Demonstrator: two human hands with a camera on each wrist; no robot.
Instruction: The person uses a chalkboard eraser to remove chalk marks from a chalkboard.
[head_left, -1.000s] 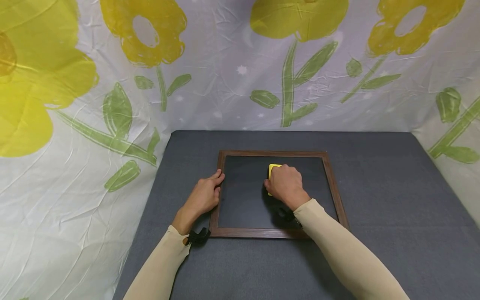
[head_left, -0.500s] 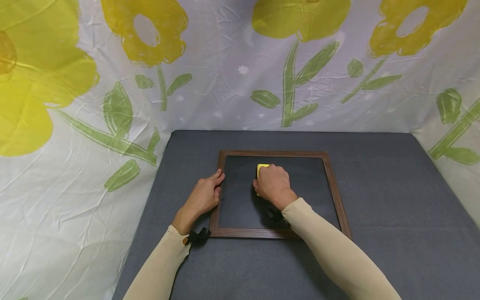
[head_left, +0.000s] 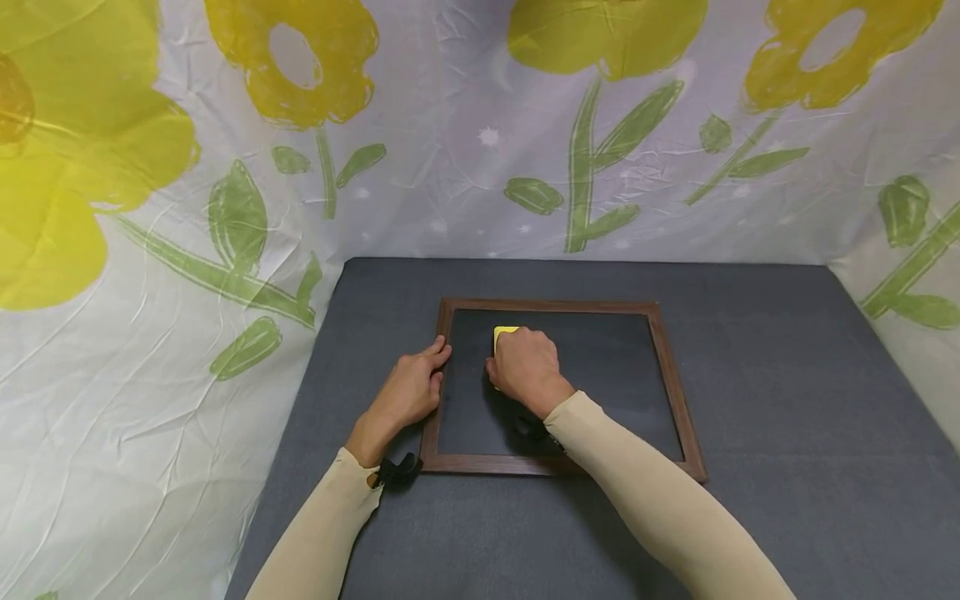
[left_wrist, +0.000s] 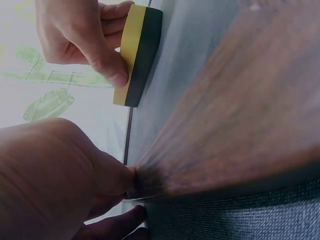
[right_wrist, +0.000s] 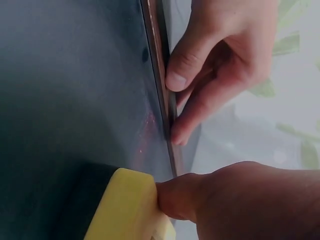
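A chalkboard (head_left: 600,375) in a brown wooden frame lies flat. My left hand (head_left: 408,387) holds the frame's left edge; in the right wrist view the thumb presses its top and a finger lies at its side. My right hand (head_left: 527,367) grips a board eraser (head_left: 504,331), yellow on top with a dark felt underside (left_wrist: 145,55), and it rests on the board's left half. In the head view the hand covers most of the eraser. Faint reddish specks (right_wrist: 147,130) show on the dark surface near the frame, in the right wrist view.
The board rests on a table with a dark grey cloth (head_left: 780,375). Pale fabric (head_left: 435,150) printed with yellow flowers hangs behind and at both sides. A dark strap (head_left: 399,472) is on the left wrist.
My right hand has slid the board eraser leftward across the chalkboard, nearer the left hand. The left hand keeps its place at the frame's left edge.
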